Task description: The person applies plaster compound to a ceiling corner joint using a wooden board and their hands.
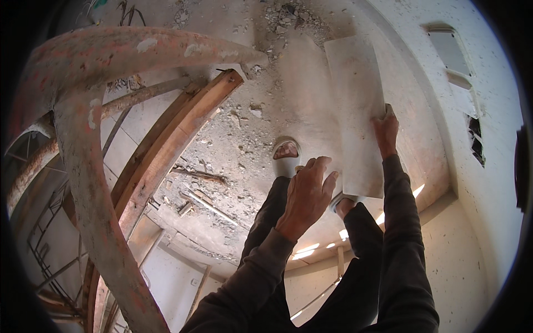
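A long, flat, dust-grey tile (358,105) stands or leans in front of me, its lower end near my right foot. My right hand (385,130) is closed on its right edge, with the thumb folded over the near face. My left hand (309,194) hovers to the left of the tile's lower part, palm turned inward and fingers loosely bent and apart. Nothing shows in it, and it does not appear to touch the tile. Whatever lies behind the tile is hidden.
Rubble (239,133) and broken wood pieces (200,175) litter the floor on the left. A wooden beam (177,144) and a thick, paint-stained frame (89,166) fill the left side. At right rises a white wall (444,94) with socket openings. More debris (288,19) lies at the far end.
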{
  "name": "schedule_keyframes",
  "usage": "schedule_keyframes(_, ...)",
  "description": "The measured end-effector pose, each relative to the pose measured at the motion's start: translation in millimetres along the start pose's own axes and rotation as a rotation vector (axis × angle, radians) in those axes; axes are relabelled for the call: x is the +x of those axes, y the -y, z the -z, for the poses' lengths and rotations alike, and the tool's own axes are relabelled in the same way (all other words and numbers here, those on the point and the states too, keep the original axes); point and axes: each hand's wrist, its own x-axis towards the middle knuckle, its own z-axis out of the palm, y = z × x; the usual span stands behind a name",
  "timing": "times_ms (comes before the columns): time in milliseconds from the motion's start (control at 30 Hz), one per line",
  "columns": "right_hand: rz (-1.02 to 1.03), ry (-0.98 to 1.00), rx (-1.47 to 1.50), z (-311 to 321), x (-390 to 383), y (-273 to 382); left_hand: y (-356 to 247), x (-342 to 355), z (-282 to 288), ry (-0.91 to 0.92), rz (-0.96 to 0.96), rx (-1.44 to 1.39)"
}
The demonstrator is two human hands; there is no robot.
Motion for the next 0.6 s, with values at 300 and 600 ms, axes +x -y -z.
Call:
schedule_keyframes(300,0.093,0.183,0.039,-54,94,35,2,3,7,-0.018,-0.002,-0.009)
schedule_keyframes(600,0.301,0.147,-0.013,-30,103,82,-1,1,5,-0.016,0.03,-0.042)
